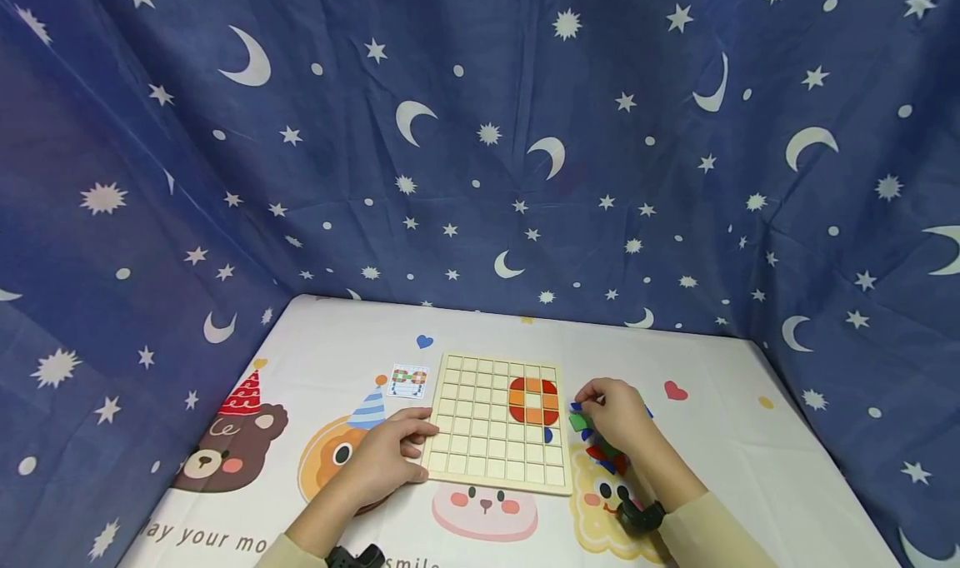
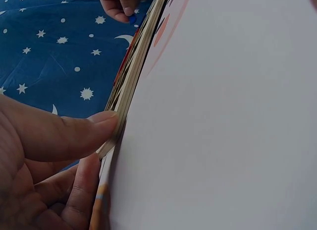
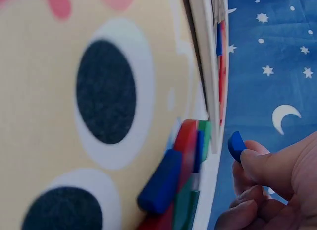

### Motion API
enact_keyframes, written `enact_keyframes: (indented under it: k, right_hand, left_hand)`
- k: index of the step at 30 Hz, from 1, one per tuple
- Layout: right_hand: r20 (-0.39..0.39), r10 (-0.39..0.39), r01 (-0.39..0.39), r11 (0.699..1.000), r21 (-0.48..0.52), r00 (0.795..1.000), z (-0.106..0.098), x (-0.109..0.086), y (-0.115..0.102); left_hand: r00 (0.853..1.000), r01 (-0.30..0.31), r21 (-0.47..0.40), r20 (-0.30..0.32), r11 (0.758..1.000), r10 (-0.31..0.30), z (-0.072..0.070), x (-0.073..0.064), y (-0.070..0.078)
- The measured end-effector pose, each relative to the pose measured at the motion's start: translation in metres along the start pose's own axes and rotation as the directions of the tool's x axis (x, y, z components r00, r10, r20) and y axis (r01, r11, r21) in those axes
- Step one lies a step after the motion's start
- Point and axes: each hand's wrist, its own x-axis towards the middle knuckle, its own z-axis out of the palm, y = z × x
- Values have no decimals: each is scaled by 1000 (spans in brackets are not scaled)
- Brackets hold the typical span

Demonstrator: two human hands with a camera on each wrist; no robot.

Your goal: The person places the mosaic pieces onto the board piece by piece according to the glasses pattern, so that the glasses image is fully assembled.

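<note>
A square wooden grid board (image 1: pixel 498 487) lies on the table, with a ring of red and orange tiles (image 1: pixel 551 401) in its right part. Below the ring sits a blue half-round tile (image 1: pixel 548 435). My left hand (image 1: pixel 386 455) holds the board's near left corner, thumb against the edge in the left wrist view. Just off the board's right side, my right hand (image 1: pixel 617 414) pinches a blue curved tile (image 3: pixel 236 144) between thumb and fingertips. Under and beside that hand lie loose tiles: a green one (image 1: pixel 578 422), red ones and blue ones (image 3: pixel 161 183), partly hidden by it.
A small pattern card (image 1: pixel 408 381) lies left of the board's far corner. The white tablecloth (image 1: pixel 360 326) carries printed cartoon faces and hearts. A dark blue curtain (image 1: pixel 480 135) with moons and stars rises behind the table and at both sides.
</note>
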Motion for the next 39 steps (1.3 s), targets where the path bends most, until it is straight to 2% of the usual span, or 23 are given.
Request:
enact_keyframes:
  k: [6, 12, 17, 25, 32, 39]
  right_hand:
    - [37, 9, -9, 1000, 8, 999, -5, -13, -10]
    - [111, 13, -17, 999, 33, 994, -2, -29, -24]
    - [162, -39, 39, 999, 6, 986, 4, -39, -30]
    - [264, -113, 128, 991, -37, 958, 11, -44, -28]
    - [252, -128, 139, 990, -29, 959, 20, -43, -26]
    - [174, -62, 69, 997, -34, 983, 24, -46, -27]
  left_hand:
    - [1000, 2, 6, -10, 1000, -2, 0, 1, -2]
    - [1000, -1, 7, -14, 1000, 2, 0, 0, -1]
    - [1000, 1, 13, -14, 1000, -1, 0, 1, -1]
    - [1000, 3, 4, -8, 1000, -3, 0, 1, -1]
    - [1000, 5, 12, -5, 1000, -5, 1, 2, -2]
    - [1000, 1, 23, -9, 1000, -1, 1, 3, -2]
